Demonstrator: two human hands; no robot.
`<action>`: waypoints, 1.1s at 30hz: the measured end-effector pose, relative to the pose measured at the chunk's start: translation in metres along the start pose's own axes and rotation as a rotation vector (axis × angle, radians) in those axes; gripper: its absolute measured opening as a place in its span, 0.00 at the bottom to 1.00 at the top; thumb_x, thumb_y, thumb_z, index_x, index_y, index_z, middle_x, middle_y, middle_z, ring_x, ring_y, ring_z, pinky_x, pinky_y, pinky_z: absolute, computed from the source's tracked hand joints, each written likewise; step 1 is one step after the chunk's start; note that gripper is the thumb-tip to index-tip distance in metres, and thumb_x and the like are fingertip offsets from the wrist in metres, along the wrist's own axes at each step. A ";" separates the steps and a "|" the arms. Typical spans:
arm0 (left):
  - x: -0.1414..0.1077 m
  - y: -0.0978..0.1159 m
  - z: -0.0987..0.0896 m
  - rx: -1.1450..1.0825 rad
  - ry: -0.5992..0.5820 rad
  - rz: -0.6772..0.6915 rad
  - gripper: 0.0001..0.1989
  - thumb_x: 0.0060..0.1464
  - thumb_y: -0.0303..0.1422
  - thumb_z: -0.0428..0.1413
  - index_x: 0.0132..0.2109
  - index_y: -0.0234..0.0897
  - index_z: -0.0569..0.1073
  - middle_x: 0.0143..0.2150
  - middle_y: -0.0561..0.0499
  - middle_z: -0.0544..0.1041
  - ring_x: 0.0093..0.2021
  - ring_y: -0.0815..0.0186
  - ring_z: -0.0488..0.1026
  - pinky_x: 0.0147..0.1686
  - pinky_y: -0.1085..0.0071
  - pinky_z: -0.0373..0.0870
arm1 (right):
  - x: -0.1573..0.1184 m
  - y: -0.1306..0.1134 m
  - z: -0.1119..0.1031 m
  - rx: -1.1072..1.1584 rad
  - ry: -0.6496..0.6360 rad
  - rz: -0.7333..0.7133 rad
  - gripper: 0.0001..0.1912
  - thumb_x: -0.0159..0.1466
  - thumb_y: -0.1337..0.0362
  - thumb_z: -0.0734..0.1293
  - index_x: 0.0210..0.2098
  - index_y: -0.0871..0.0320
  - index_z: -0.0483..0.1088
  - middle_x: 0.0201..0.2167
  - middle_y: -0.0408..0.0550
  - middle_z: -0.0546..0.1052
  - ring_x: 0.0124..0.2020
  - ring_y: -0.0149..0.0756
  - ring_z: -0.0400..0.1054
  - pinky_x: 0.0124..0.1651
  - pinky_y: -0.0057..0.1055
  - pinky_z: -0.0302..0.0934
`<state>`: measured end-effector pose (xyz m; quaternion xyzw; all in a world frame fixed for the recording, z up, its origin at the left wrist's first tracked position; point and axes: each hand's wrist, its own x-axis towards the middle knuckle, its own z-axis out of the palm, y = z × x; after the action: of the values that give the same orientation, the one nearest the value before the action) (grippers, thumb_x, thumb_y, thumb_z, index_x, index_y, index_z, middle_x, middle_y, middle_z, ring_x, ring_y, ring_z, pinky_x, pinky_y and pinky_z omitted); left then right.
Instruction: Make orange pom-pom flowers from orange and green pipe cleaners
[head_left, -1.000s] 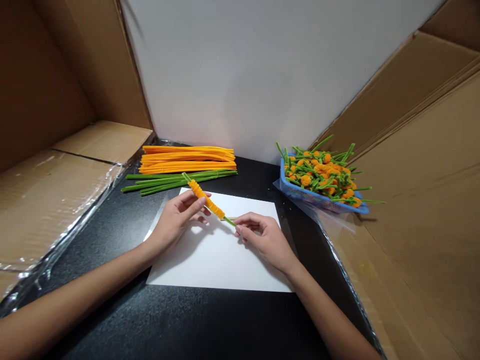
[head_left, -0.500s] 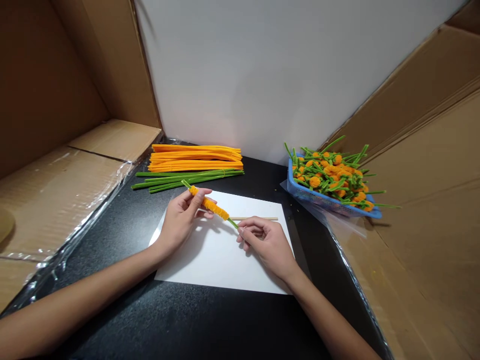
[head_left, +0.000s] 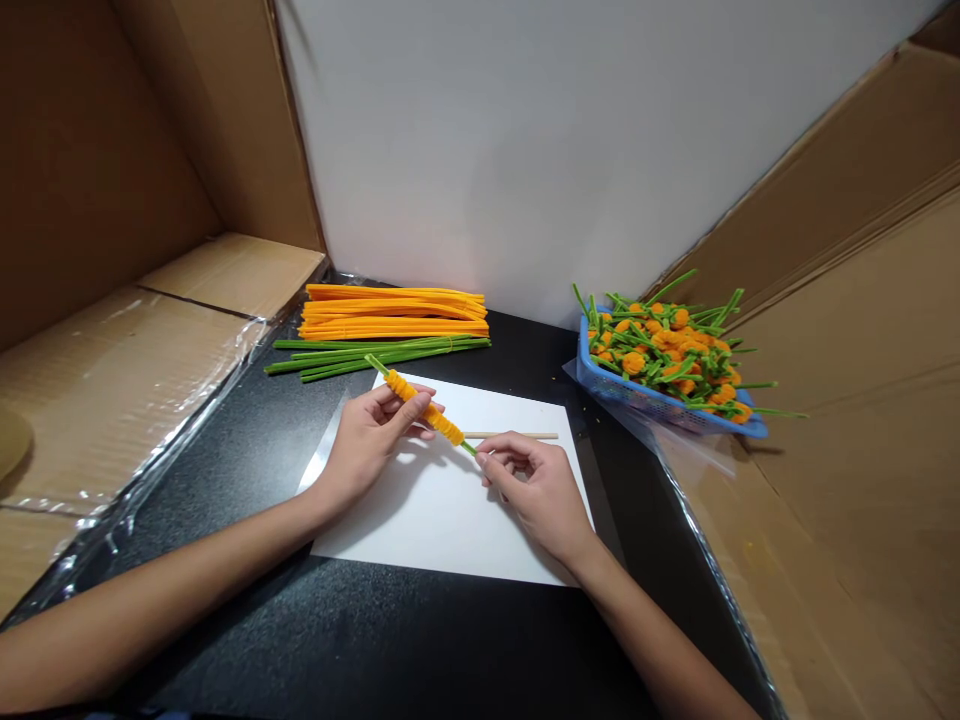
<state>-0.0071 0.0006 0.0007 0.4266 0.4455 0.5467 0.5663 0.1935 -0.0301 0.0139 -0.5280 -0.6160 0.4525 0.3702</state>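
Observation:
An orange pipe cleaner coil is wound around a green pipe cleaner, which sticks out at both ends. My left hand pinches the coil near its middle between thumb and fingers. At the lower right end, my right hand grips the green tip between thumb and forefinger. Both hands are above a white sheet of paper on the black table. Behind the right hand lies a thin pale wooden stick on the paper, partly hidden by the hands.
Bundles of orange pipe cleaners and green pipe cleaners lie at the back left. A blue basket heaped with orange and green pipe cleaner pieces stands at the right on a clear plastic sheet. Cardboard walls flank the table.
My left thumb has slid down along the coil toward the right hand, showing more of its upper part. The right hand keeps its pinch on the green end.

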 end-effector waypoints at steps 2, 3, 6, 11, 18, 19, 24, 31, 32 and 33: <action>-0.001 -0.001 0.000 0.008 -0.005 -0.010 0.19 0.52 0.44 0.64 0.42 0.31 0.77 0.39 0.44 0.82 0.35 0.64 0.79 0.35 0.70 0.79 | 0.000 0.000 0.000 0.008 0.001 0.000 0.07 0.62 0.61 0.69 0.35 0.59 0.76 0.21 0.42 0.74 0.21 0.29 0.64 0.26 0.26 0.57; -0.001 -0.001 0.000 0.013 -0.007 -0.013 0.19 0.52 0.44 0.63 0.41 0.31 0.77 0.39 0.44 0.82 0.34 0.65 0.79 0.35 0.70 0.78 | 0.000 0.000 0.000 0.013 0.003 0.000 0.07 0.62 0.61 0.69 0.35 0.59 0.76 0.21 0.42 0.74 0.21 0.28 0.64 0.25 0.26 0.57; -0.002 -0.004 0.001 0.022 -0.020 -0.022 0.19 0.52 0.44 0.63 0.42 0.31 0.78 0.39 0.44 0.82 0.33 0.66 0.78 0.35 0.70 0.78 | 0.000 -0.001 0.001 0.028 0.000 0.000 0.07 0.62 0.62 0.69 0.35 0.59 0.76 0.21 0.42 0.74 0.21 0.27 0.63 0.25 0.26 0.57; -0.004 -0.006 0.002 0.000 -0.056 -0.034 0.17 0.53 0.42 0.63 0.43 0.32 0.78 0.40 0.45 0.82 0.35 0.66 0.79 0.35 0.72 0.78 | -0.001 0.000 0.003 0.054 -0.004 0.012 0.08 0.62 0.61 0.69 0.35 0.60 0.75 0.21 0.42 0.75 0.20 0.27 0.64 0.24 0.26 0.57; -0.005 -0.004 0.004 -0.011 -0.053 -0.033 0.18 0.53 0.43 0.63 0.41 0.32 0.78 0.38 0.46 0.81 0.36 0.65 0.79 0.34 0.72 0.78 | -0.001 0.000 0.003 0.057 -0.021 0.031 0.09 0.62 0.60 0.69 0.37 0.59 0.75 0.22 0.43 0.75 0.22 0.29 0.66 0.26 0.27 0.59; -0.004 -0.003 0.003 -0.010 -0.046 -0.031 0.18 0.53 0.44 0.63 0.41 0.31 0.78 0.37 0.46 0.81 0.36 0.65 0.78 0.34 0.72 0.78 | 0.000 0.000 0.001 0.049 -0.032 0.030 0.09 0.62 0.60 0.69 0.38 0.59 0.74 0.23 0.42 0.75 0.24 0.30 0.67 0.28 0.27 0.59; 0.011 0.002 -0.006 -0.082 0.137 -0.022 0.20 0.52 0.46 0.63 0.42 0.31 0.75 0.33 0.48 0.79 0.31 0.68 0.76 0.29 0.75 0.76 | 0.006 -0.002 -0.017 0.097 -0.214 0.144 0.15 0.56 0.64 0.74 0.43 0.58 0.75 0.28 0.42 0.77 0.29 0.29 0.68 0.33 0.27 0.60; 0.016 0.001 -0.010 -0.055 0.117 -0.090 0.19 0.53 0.46 0.61 0.40 0.33 0.72 0.29 0.54 0.74 0.26 0.71 0.73 0.26 0.76 0.71 | 0.018 0.000 -0.035 0.605 0.103 0.296 0.16 0.45 0.64 0.81 0.33 0.60 0.77 0.27 0.44 0.78 0.27 0.27 0.69 0.33 0.23 0.63; 0.013 0.000 -0.008 0.005 0.043 -0.096 0.19 0.54 0.46 0.60 0.40 0.33 0.71 0.29 0.54 0.73 0.24 0.72 0.72 0.25 0.76 0.69 | 0.019 0.001 -0.034 0.674 0.153 0.295 0.16 0.45 0.64 0.81 0.32 0.60 0.77 0.26 0.43 0.77 0.28 0.26 0.69 0.33 0.22 0.63; 0.010 -0.001 -0.006 0.074 -0.044 -0.097 0.18 0.56 0.47 0.58 0.40 0.34 0.71 0.29 0.54 0.73 0.23 0.72 0.71 0.24 0.76 0.68 | 0.020 0.003 -0.033 0.726 0.190 0.291 0.15 0.46 0.64 0.81 0.32 0.59 0.77 0.26 0.42 0.77 0.28 0.25 0.69 0.32 0.21 0.62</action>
<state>-0.0129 0.0104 -0.0018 0.4370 0.4728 0.4924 0.5857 0.2217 -0.0050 0.0214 -0.4843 -0.2980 0.6373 0.5201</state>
